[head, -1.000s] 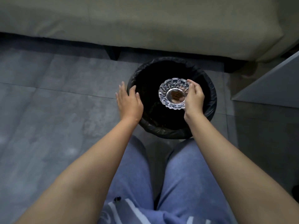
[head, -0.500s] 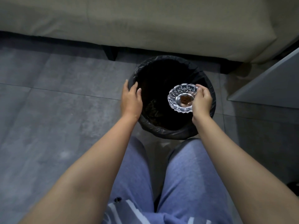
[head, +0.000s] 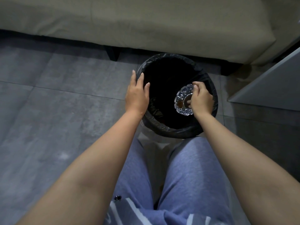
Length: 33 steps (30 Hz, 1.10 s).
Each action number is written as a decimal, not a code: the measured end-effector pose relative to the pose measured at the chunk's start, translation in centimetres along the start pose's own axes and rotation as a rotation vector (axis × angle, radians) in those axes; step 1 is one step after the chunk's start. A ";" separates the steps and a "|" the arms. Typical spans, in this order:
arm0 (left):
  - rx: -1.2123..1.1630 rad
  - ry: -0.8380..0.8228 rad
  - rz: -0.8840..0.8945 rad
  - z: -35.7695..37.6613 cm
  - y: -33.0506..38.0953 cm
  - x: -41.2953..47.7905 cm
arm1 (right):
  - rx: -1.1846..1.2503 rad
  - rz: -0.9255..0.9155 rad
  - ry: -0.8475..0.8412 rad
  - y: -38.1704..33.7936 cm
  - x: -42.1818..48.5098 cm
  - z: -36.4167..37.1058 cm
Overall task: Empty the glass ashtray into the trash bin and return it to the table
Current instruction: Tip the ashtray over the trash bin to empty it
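Note:
A round trash bin [head: 172, 132] lined with a black bag stands on the floor in front of my knees. My right hand [head: 202, 99] grips the cut-glass ashtray [head: 182, 99] by its right rim and holds it tilted onto its edge over the right side of the bin's mouth. Brown ash sits low in the ashtray's bowl. My left hand [head: 137, 95] rests flat on the bin's left rim with its fingers spread, holding nothing.
A beige sofa [head: 146, 21] runs along the back, its dark legs just behind the bin. A grey table corner [head: 272, 85] juts in at the right. Grey tiled floor [head: 56, 103] spreads out to the left.
My right hand has tipped the ashtray from nearly level onto its edge and lowered it toward the bin's right side. My left hand has settled on the left rim.

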State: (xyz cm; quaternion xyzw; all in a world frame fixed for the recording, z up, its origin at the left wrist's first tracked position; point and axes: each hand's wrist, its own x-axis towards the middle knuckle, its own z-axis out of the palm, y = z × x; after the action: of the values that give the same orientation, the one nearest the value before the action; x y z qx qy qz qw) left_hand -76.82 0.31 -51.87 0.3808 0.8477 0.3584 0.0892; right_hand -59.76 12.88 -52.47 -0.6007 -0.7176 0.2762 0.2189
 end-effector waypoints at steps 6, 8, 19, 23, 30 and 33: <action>0.020 -0.016 0.024 0.0 0.2 0.4 | 0.036 0.014 0.048 0.1 0.6 -0.2; 0.030 -0.016 0.031 0.0 0.2 0.6 | 0.079 0.019 0.097 0.0 0.7 -0.1; 0.067 -0.009 0.076 0.1 0.0 0.6 | -0.273 -0.129 -0.045 0.9 0.4 -0.3; 0.063 -0.007 0.074 0.2 0.0 0.4 | -0.307 -0.133 -0.056 1.2 0.7 -0.7; 0.072 0.008 0.084 0.3 0.1 0.3 | -0.325 -0.191 -0.054 0.9 0.6 -1.5; 0.071 0.015 0.081 0.4 0.1 0.4 | -0.356 -0.146 -0.110 1.2 0.4 -1.3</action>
State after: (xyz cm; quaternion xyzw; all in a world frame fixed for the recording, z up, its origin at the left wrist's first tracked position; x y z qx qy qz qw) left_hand -76.89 0.82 -52.07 0.4151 0.8444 0.3342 0.0547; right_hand -58.05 13.64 -52.28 -0.5603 -0.8076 0.1608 0.0890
